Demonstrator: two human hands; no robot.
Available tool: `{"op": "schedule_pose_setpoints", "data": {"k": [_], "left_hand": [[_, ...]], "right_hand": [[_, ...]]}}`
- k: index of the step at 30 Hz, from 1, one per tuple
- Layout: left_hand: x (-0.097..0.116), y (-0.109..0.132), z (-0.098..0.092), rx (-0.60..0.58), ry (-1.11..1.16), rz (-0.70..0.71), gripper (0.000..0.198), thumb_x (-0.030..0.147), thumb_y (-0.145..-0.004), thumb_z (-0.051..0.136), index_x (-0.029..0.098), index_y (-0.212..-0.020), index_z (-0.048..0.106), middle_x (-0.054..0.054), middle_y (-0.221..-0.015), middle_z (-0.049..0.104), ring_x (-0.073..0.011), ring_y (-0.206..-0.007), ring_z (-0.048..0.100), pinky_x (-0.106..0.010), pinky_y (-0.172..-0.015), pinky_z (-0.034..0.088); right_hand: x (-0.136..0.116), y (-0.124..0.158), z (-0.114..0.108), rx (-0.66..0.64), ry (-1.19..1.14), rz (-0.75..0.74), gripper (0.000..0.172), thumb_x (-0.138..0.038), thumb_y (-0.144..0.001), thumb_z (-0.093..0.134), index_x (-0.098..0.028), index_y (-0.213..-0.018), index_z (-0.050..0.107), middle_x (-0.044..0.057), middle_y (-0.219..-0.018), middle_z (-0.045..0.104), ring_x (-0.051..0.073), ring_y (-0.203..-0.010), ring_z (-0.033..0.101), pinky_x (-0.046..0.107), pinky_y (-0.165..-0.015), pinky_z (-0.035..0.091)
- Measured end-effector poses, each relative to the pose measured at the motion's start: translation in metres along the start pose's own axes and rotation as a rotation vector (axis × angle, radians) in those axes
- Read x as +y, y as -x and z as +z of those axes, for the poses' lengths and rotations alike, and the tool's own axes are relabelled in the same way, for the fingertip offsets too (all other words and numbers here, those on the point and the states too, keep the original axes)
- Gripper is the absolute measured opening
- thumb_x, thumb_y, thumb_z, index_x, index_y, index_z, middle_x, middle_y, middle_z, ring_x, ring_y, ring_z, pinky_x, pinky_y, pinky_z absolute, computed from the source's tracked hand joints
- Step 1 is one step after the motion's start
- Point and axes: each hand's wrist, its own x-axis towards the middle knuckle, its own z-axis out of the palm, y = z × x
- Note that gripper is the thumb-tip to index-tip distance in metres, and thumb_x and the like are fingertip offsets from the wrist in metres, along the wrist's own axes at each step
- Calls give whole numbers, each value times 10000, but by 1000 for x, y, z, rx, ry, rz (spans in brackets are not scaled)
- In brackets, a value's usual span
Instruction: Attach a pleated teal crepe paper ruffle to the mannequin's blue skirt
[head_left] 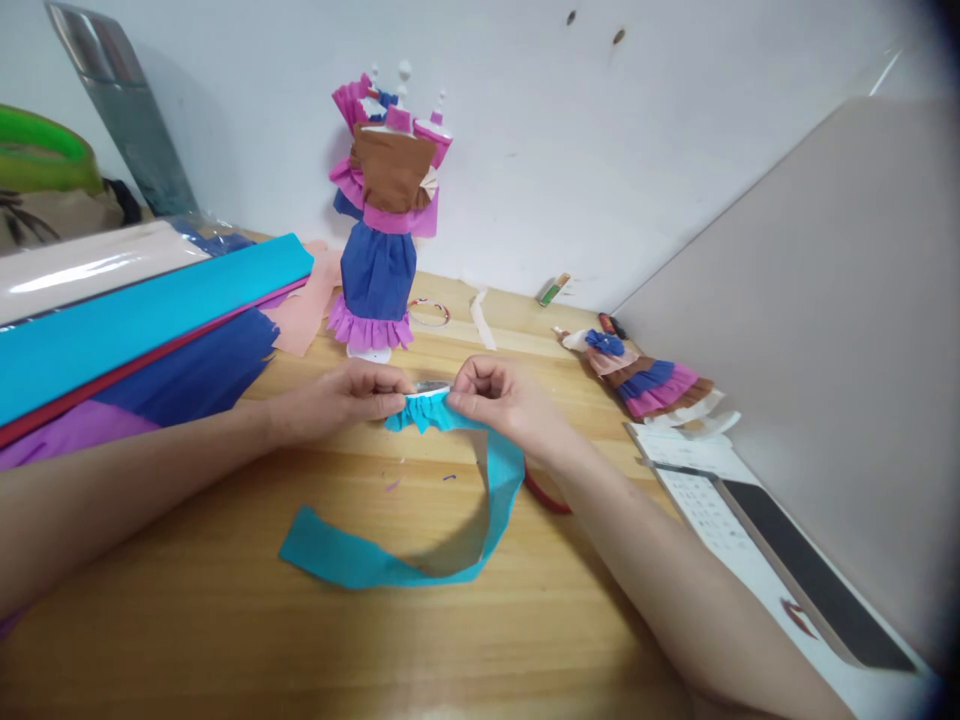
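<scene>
Two pinches hold the turquoise strip [504, 488] over the middle of the table [360, 660]: the left hand [358, 390] has thumb and forefinger closed at one end of its gathered stretch, the right hand [496, 402] at the other. Between them the material bunches into small pleats under a white edging [433, 391]; how the two are joined I can't tell from here. Past the right hand the ungathered length drops and sweeps round in a loose curve, its free end out to the left.

For a neat job, I'd make each fold as deep as its neighbour and press it flat before tucking the next. One hand should pin the pleats while the other feeds, or they may spring open. Keep the tops level against the edging, and don't tug: it looks thin enough to tear. I'd also keep the tail clear of the red loop [547, 494] by the right wrist, where it could snag
</scene>
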Motion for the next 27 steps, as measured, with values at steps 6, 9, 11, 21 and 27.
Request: {"op": "schedule_pose_setpoints", "data": {"k": [6,9,11,21,27], "left_hand": [[-4,0,-1,-13,-26,13,311,414,-922,546,128,-873,656,-6,-728,575,-124,-685,496,-228,-638,400],[-3,0,-1,-22,-47,13,320,424,-929,545,129,-869,652,-10,-732,585,-128,-689,508,-230,-639,410],[-3,0,-1,-19,-48,4,323,423,-932,539,125,-866,648,-12,-736,587,-130,-695,516,-232,-644,415],[-6,-1,0,-6,-82,17,336,420,-943,533,118,-903,674,-7,-732,581,-128,-701,505,-227,-645,405],[-9,-1,0,3,-62,16,318,425,-931,554,131,-891,670,-9,-748,595,-132,-716,523,-230,-664,420]], "right_hand": [[-2,-1,-1,0,70,17,286,-437,-659,703,-186,-655,566,-31,-580,517,106,-547,439,256,-539,331],[-4,0,-1,21,70,30,258,-420,-645,676,-186,-636,569,-32,-565,506,106,-540,431,257,-534,330],[-5,0,1,42,64,22,218,-381,-621,666,-191,-616,558,-40,-547,496,98,-526,418,251,-520,327],[-5,4,7,36,89,28,165,-335,-620,658,-177,-636,613,-2,-590,609,103,-543,480,240,-518,363],[-6,4,8,24,39,77,216,-381,-599,663,-175,-649,621,2,-578,603,93,-499,465,238,-478,355]]}}
